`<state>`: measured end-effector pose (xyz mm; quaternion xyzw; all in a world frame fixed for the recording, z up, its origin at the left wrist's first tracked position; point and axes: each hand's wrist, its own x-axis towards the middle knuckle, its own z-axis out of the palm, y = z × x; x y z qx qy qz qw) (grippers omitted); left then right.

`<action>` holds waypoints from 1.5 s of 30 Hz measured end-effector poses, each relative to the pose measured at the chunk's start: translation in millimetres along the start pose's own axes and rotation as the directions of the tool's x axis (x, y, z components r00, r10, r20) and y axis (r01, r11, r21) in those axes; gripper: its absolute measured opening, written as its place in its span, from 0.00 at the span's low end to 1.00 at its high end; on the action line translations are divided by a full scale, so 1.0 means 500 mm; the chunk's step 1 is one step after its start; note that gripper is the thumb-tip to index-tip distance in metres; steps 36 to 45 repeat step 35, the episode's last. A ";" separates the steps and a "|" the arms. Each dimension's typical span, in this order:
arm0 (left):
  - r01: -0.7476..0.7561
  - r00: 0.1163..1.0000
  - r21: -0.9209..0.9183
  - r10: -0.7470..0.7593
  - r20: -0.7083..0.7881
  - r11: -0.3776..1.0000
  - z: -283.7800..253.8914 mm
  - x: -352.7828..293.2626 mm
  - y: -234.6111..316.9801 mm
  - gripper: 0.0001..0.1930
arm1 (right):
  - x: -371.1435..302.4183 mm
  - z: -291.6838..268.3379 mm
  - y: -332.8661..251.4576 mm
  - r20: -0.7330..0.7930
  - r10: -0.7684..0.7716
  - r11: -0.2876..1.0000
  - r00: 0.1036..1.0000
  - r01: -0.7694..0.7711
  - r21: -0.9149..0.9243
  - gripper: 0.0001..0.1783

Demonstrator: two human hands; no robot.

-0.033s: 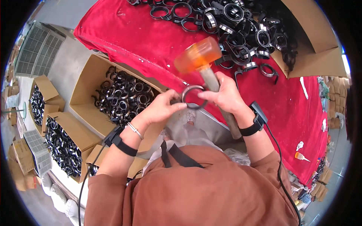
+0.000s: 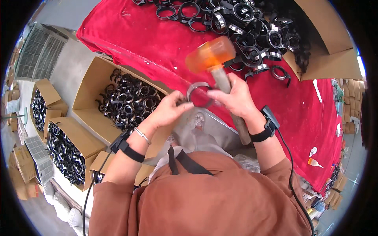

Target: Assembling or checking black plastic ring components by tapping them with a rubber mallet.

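Note:
My left hand [image 2: 167, 111] is closed on the left side of a dark ring [image 2: 199, 84], pinching it between thumb and fingers. The ring is upright and tilted, somewhat blurred, with the red cloth seen through it. My right hand [image 2: 239, 99] grips the wooden handle of a mallet [image 2: 212, 54] with a translucent orange head. Its head points up and left, above the ring, and the handle runs down past my wrist. The right thumb reaches to the ring's right edge. Black and silver rings with hooked arms [image 2: 244, 13] lie piled on the table's far side.
A red cloth [image 2: 130, 31] covers the table. An open cardboard box [image 2: 327, 65] lies at the far right. Left of me, several cardboard boxes, including a large one [image 2: 88, 82], hold similar rings. A small orange-and-white bottle [image 2: 314, 162] lies near the table's right edge.
The ring has shifted slightly up and left and turned a little. The mallet head has moved slightly to the right and up. Both hands keep their holds.

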<state>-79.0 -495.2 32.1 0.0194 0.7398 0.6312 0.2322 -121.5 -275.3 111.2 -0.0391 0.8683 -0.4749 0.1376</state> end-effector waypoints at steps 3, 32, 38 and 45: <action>0.031 0.981 -0.171 -0.063 -0.186 0.985 0.008 0.032 -0.035 0.18 | -0.023 -0.008 0.004 -0.237 0.042 0.996 0.970 -0.058 -0.061 0.24; 0.065 0.942 -0.445 -0.202 -0.269 0.893 0.016 0.074 -0.061 0.14 | -0.063 0.019 -0.040 -0.222 -0.195 0.956 0.955 0.235 0.173 0.29; 0.125 0.932 -0.415 -0.250 -0.263 0.901 0.017 0.076 -0.062 0.13 | -0.044 0.041 -0.039 -0.232 -0.257 0.914 0.938 0.314 0.258 0.30; 0.125 0.932 -0.415 -0.250 -0.263 0.901 0.017 0.076 -0.062 0.13 | -0.044 0.041 -0.039 -0.232 -0.257 0.914 0.938 0.314 0.258 0.30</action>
